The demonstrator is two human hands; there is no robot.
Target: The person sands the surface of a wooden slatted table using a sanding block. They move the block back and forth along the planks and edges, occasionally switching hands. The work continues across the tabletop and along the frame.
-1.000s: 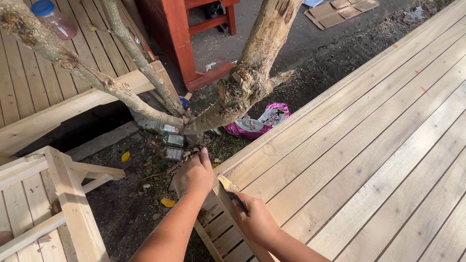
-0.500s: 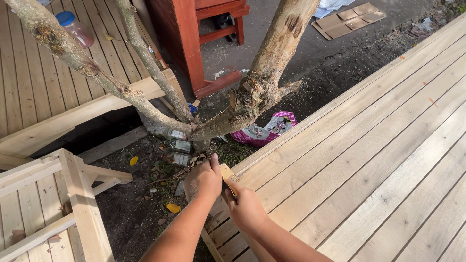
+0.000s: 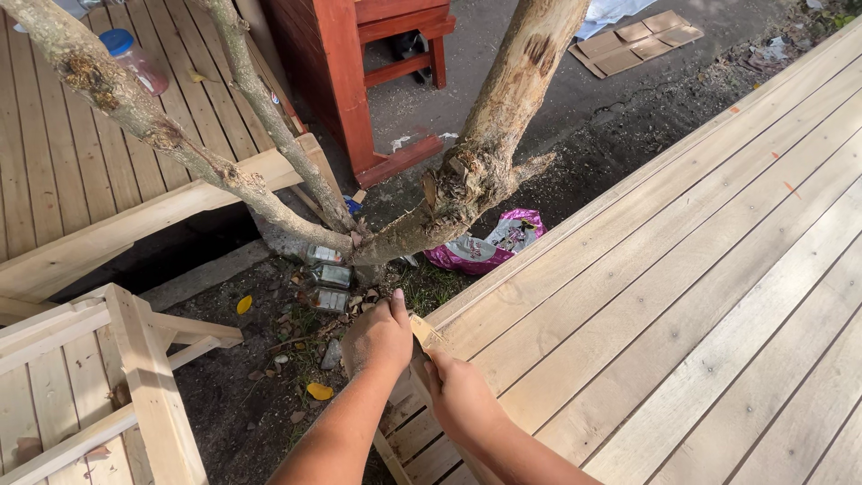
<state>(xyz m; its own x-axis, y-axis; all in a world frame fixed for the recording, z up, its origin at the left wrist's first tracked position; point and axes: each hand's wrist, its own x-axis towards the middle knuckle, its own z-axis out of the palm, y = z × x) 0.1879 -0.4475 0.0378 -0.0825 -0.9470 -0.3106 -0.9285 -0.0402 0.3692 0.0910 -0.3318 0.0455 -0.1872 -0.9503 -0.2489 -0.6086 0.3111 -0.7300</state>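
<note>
the thin wooden strip [image 3: 422, 330] sits at the near corner of the pale plank deck [image 3: 682, 296], at about 6 o'clock in the head view. its long axis runs from roughly 11 o'clock down toward 5 o'clock; only the short upper end shows, pointing up-left toward the tree trunk [image 3: 485, 153]. the rest is hidden between the two hands.

the left hand [image 3: 377, 339] is curled closed, knuckles up, thumb pointing to 12 o'clock, touching the strip's left side. the right hand [image 3: 460, 393] lies at 5 o'clock from it, fingers folded around the strip's lower part. the strip emerges between the two hands, above the right thumb.

surroundings: at 12 o'clock from the hands the trunk forks near the ground, with two branches [image 3: 153, 135] running to 10 and 11 o'clock. small glass bottles [image 3: 329, 275] lie on the dirt at its base, just beyond the left hand. a pink plastic bag [image 3: 489, 244] lies at 1 o'clock beside the deck edge. a pale wooden frame [image 3: 117, 359] stands at 9 o'clock. a red wooden bench [image 3: 359, 81] stands behind the tree.
</note>
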